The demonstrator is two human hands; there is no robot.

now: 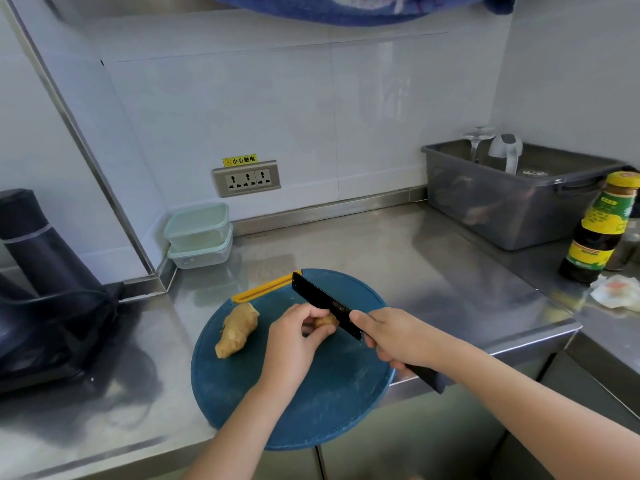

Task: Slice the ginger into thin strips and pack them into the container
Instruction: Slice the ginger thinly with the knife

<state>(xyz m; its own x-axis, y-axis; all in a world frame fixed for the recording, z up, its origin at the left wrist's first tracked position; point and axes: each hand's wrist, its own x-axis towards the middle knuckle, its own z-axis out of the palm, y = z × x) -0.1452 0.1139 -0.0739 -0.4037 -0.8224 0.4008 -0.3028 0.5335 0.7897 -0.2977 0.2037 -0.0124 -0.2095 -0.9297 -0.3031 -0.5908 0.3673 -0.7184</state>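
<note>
A round blue cutting board (332,403) with a yellow handle lies at the steel counter's front edge. On its left part rests a large ginger root (237,330). My left hand (294,336) pinches a small ginger piece (326,322) near the board's middle. My right hand (398,336) grips a black knife (323,301), whose blade lies against the small piece's right side. Two stacked clear containers (199,235) with pale green lids stand in the back corner.
A dark bag and a black flask (38,258) fill the left counter. At the right stand a grey plastic bin (512,199), a sauce bottle (601,230) and a crumpled wrapper (616,291). A wall socket (246,178) sits behind the board.
</note>
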